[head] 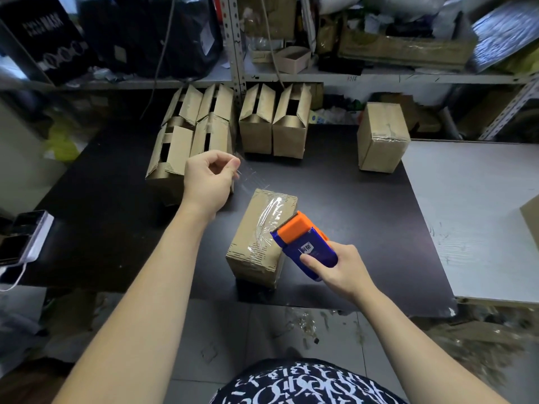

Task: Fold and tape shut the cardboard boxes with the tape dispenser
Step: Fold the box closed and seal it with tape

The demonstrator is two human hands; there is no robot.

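We are taping the box (256, 240) at the table's (364, 214) near centre. Our left hand (208, 177) pinches the tape (248, 177) end beyond it, and our right hand (342, 271) grips the dispenser (303, 243). Next, it likely needs pressing flat, then cutting.

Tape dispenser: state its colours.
Tape dispenser: blue body, orange cutter head; seen in the head view.

Black carton (43, 33) on the upper-left shelf: white capitals ending in "MASK", the letters before them blurred; tape dispenser (303, 246) gripped in my right hand (339, 271): small white label bearing two Chinese characters, too small to read; my shirt (291, 386): white script-like pattern, no legible word.
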